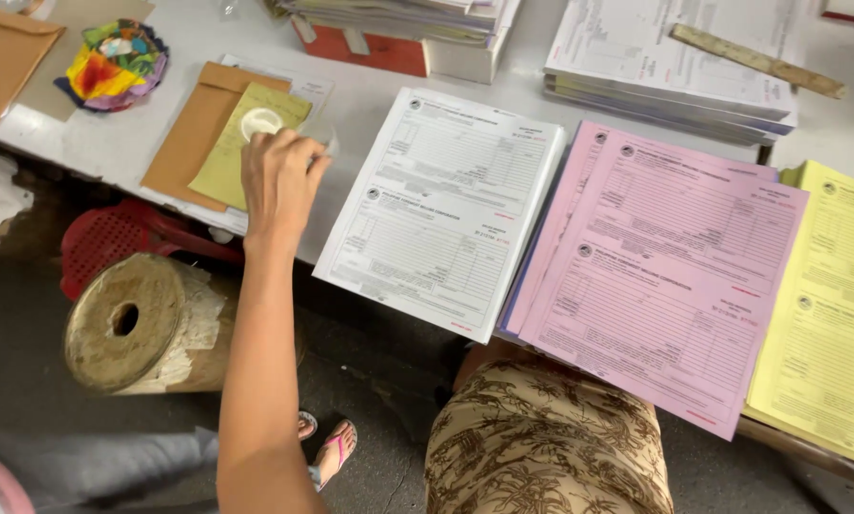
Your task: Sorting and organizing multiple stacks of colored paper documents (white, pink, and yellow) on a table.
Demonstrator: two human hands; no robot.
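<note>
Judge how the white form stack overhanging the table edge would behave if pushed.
The white form stack overhangs the table edge, so a push could probably tip it off. Its loose sheets would likely slide apart and flop, being thin paper.

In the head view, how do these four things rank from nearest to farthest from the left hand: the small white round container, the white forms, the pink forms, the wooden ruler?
From the left hand:
1. small white round container, just above the fingertips.
2. white forms, to its right.
3. pink forms, further right.
4. wooden ruler, far upper right on a paper stack.
</note>
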